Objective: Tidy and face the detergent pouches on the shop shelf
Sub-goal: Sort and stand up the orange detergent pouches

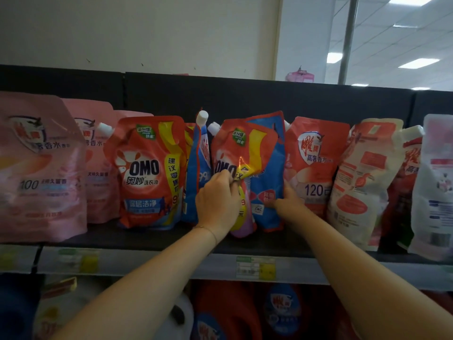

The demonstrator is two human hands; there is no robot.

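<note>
Both bare forearms are raised from the lower edge and converge toward the centre. The left hand (218, 200) is shown back outward, its fingers curled into the crumpled front of an OMO pouch (245, 148), which is gripped. A thin bracelet (208, 230) is worn at the left wrist. The right hand (288, 203) is turned edge-on, its thumb laid against a blue pouch (269, 168) and one finger extended upward beside that pouch's right edge. The remaining fingers are hidden.
</note>
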